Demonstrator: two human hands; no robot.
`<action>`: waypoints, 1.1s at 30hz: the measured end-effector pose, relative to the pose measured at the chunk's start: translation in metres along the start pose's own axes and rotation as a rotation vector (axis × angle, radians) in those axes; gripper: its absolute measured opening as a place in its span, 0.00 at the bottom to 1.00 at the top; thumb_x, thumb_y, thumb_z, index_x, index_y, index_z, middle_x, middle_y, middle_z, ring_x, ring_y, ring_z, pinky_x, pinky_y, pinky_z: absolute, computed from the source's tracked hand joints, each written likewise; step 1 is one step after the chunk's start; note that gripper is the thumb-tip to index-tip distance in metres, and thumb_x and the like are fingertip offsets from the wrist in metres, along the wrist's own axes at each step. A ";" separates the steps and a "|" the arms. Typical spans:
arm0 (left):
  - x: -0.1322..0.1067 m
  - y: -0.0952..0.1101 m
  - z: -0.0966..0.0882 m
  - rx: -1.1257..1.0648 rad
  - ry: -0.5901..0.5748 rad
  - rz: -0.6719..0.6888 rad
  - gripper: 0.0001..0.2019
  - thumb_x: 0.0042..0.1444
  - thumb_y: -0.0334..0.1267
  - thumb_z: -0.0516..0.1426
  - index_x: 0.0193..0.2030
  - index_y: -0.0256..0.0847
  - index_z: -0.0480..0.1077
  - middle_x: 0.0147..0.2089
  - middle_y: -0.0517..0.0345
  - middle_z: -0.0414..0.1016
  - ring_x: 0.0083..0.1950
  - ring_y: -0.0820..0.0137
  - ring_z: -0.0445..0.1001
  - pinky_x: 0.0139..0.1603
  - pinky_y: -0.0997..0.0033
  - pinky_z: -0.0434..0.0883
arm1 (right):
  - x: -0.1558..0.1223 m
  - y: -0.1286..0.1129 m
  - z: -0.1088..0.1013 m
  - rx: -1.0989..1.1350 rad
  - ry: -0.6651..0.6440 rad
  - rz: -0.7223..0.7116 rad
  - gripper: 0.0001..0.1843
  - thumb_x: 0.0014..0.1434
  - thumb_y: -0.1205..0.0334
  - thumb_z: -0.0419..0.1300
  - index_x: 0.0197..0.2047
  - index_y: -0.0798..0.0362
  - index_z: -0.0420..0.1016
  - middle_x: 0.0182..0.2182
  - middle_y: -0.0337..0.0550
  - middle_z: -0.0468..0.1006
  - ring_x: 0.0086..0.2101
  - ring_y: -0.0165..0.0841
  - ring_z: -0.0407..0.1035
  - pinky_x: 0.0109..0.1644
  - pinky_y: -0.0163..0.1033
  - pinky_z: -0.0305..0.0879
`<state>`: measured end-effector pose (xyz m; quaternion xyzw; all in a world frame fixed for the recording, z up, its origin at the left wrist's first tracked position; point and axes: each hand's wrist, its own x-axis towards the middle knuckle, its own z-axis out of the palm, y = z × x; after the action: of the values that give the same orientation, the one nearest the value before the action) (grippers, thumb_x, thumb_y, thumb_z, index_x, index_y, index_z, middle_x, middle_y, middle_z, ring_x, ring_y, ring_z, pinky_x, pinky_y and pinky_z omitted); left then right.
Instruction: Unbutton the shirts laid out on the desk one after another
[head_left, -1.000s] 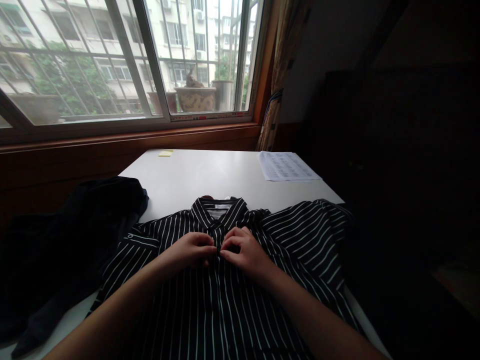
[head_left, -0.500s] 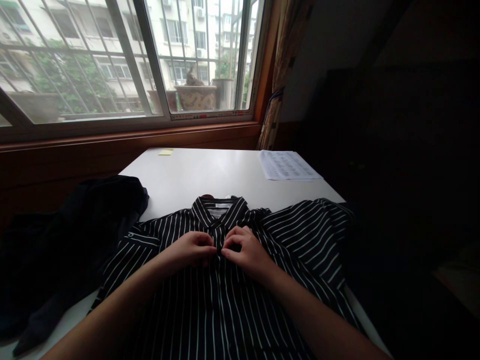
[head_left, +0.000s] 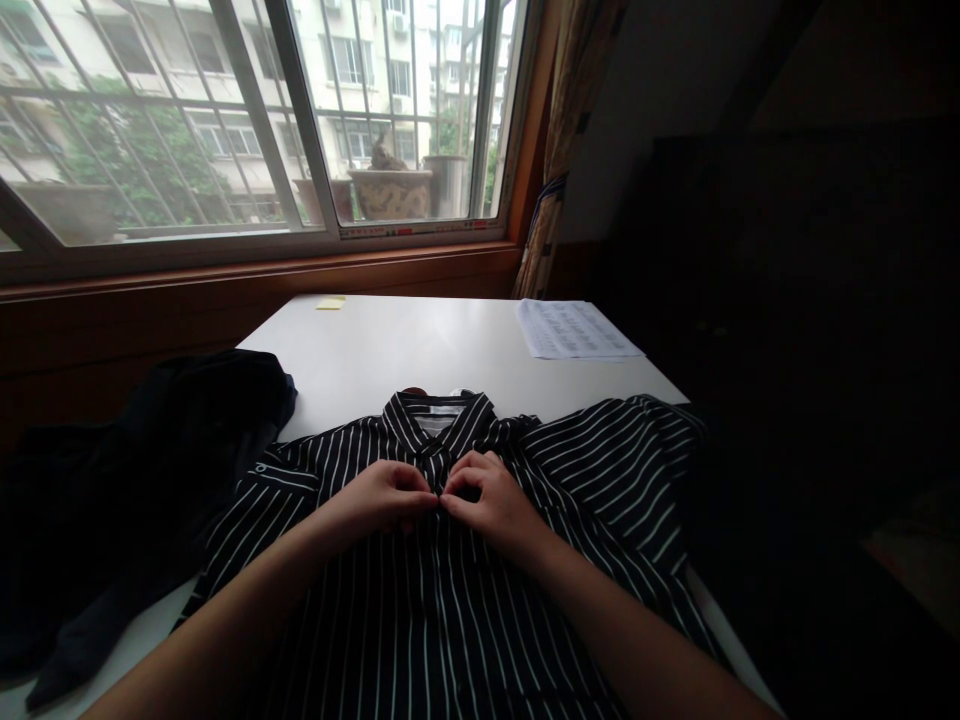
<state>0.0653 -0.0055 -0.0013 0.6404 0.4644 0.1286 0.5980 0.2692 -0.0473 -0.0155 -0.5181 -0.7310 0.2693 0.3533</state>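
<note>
A black shirt with thin white stripes (head_left: pixel 600 470) lies face up on the white table (head_left: pixel 420 350), its collar pointing towards the window. My left hand (head_left: pixel 382 502) and my right hand (head_left: pixel 487 505) meet at the shirt's front placket just below the collar. Both hands are closed in a pinch, fingertips touching the placket edges from either side. What sits between the fingertips is too small to make out.
A dark garment (head_left: pixel 150 480) is heaped at the table's left edge. A printed sheet of paper (head_left: pixel 574 330) lies at the far right corner and a yellow sticky note (head_left: pixel 331 303) at the far edge. A window and a tied curtain (head_left: pixel 555 180) are behind.
My two hands have drawn slightly closer together at the placket; the fingertips now nearly touch. The shirt and everything else stay put.
</note>
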 end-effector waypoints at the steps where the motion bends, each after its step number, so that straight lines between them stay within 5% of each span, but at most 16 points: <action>1: 0.000 0.000 0.001 -0.011 0.017 0.006 0.18 0.52 0.51 0.64 0.34 0.35 0.73 0.22 0.62 0.70 0.22 0.74 0.68 0.20 0.79 0.59 | 0.000 0.000 0.000 0.000 0.001 -0.004 0.05 0.55 0.67 0.67 0.30 0.50 0.78 0.36 0.39 0.76 0.42 0.36 0.66 0.49 0.43 0.61; 12: 0.004 0.000 0.004 -0.124 0.161 0.054 0.15 0.51 0.47 0.64 0.32 0.36 0.71 0.21 0.66 0.65 0.21 0.77 0.63 0.20 0.80 0.57 | -0.010 -0.010 0.007 -0.331 0.028 -0.113 0.16 0.53 0.51 0.68 0.33 0.50 0.68 0.37 0.41 0.70 0.40 0.39 0.63 0.46 0.44 0.60; 23: 0.002 -0.001 0.005 -0.086 0.139 0.086 0.15 0.55 0.49 0.63 0.35 0.36 0.73 0.22 0.64 0.67 0.22 0.76 0.64 0.21 0.79 0.58 | -0.009 -0.008 0.007 -0.361 0.039 -0.113 0.09 0.60 0.66 0.58 0.28 0.52 0.65 0.31 0.38 0.70 0.36 0.34 0.63 0.43 0.40 0.55; 33: -0.001 -0.012 -0.022 0.348 0.242 0.650 0.06 0.63 0.35 0.58 0.44 0.40 0.75 0.43 0.55 0.72 0.45 0.67 0.72 0.47 0.66 0.70 | -0.006 -0.003 0.004 -0.261 0.052 -0.076 0.11 0.60 0.67 0.58 0.27 0.52 0.63 0.29 0.37 0.69 0.35 0.33 0.63 0.42 0.39 0.56</action>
<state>0.0442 0.0064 -0.0060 0.8263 0.3192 0.3053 0.3495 0.2660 -0.0538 -0.0172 -0.5384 -0.7695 0.1446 0.3115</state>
